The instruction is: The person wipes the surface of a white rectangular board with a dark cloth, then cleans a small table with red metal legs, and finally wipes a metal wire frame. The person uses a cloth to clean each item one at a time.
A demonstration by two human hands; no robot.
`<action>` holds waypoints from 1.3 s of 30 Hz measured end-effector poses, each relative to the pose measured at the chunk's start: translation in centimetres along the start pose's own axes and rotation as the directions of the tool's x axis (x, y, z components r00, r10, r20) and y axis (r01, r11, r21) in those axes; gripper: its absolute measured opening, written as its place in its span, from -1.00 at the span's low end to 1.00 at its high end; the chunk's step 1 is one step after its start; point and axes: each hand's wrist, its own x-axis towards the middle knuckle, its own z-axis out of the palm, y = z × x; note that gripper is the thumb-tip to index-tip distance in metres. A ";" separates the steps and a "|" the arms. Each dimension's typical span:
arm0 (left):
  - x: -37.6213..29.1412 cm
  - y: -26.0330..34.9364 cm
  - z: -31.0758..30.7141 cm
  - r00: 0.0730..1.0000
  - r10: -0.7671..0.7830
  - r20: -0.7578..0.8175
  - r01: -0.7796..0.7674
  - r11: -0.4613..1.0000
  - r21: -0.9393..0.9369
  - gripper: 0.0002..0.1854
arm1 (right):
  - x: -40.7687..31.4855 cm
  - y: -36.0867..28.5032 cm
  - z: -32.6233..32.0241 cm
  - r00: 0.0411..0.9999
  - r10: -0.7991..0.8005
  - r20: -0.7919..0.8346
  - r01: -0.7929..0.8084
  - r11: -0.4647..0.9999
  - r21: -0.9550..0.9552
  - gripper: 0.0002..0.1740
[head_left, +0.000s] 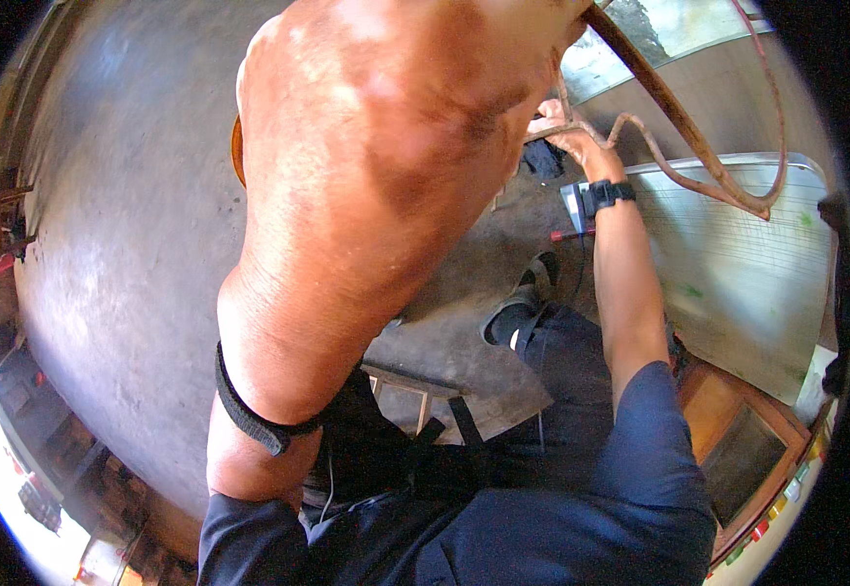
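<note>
My left hand (pixel 381 146) fills the upper middle of the view, very close to the camera and blurred. Its fingers are hidden or beyond the top edge, so its grasp cannot be made out. A brown rod frame (pixel 659 88) with one straight bar and a wavy bent part comes out beside that hand at the upper right. Farther down, my right hand (pixel 570 132) has its fingers curled at the frame's thin wavy part, partly covered by it. Black straps circle both wrists (pixel 604 194). A narrow orange-brown edge (pixel 237 154) shows left of my left hand.
A large pale metal sheet (pixel 733 271) stands at the right, above a wooden cabinet (pixel 747 454). A grey tool with a red part (pixel 568 234) lies near my foot (pixel 516 308). Wooden slats (pixel 421 388) are by my legs. Concrete floor (pixel 124 220) spreads left, with clutter (pixel 66 454) along its edge.
</note>
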 end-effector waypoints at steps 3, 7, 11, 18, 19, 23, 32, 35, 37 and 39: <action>0.2 -0.5 0.3 1.000 -0.013 -0.006 0.013 1.000 -0.003 -0.72 | 1.0 0.7 -1.0 0.931 -0.300 -0.207 0.302 0.953 -0.022 -0.16; 0.1 -0.2 0.1 1.000 -0.024 0.000 0.024 1.000 -0.008 -0.72 | 1.6 2.0 -1.4 0.729 -0.294 -0.618 0.269 0.953 -0.136 -0.35; -0.3 0.2 0.0 1.000 -0.020 0.017 0.020 1.000 -0.009 -0.72 | 3.8 1.7 -1.3 0.630 -0.249 -0.736 0.338 0.941 -0.029 -0.33; -0.4 -0.2 0.5 0.999 -0.033 0.025 0.033 0.999 -0.003 -0.72 | 3.6 -1.0 1.1 0.626 -0.312 -0.714 0.410 0.911 -0.039 -0.38; -0.3 -0.3 0.6 0.999 -0.032 0.024 0.032 0.999 0.000 -0.72 | 3.0 -1.3 1.0 0.670 -0.252 -0.698 0.394 0.918 0.046 -0.40; 0.2 0.1 0.1 0.999 -0.033 0.019 0.033 0.999 0.002 -0.72 | 0.5 -2.0 0.7 0.681 -0.376 -0.628 0.363 0.919 -0.156 -0.53; 0.5 0.0 0.6 0.999 -0.041 0.022 0.041 0.999 -0.006 -0.72 | -1.4 -1.7 0.1 0.549 -0.157 -0.821 0.354 0.934 0.058 -0.42; 0.6 -0.2 0.7 0.999 -0.037 0.015 0.038 0.999 0.000 -0.72 | 0.5 -2.4 -1.9 0.597 -0.338 -0.728 0.373 0.920 -0.121 -0.60; 0.7 -0.2 0.7 0.999 -0.041 0.009 0.041 0.999 -0.001 -0.73 | 1.7 -3.0 -1.0 0.619 -0.300 -0.726 0.090 0.945 -0.314 -0.69; 0.7 -0.3 0.8 0.999 -0.047 0.005 0.047 0.999 -0.004 -0.73 | 2.9 -3.2 -0.2 0.513 -0.371 -0.774 0.115 0.923 -0.367 -0.75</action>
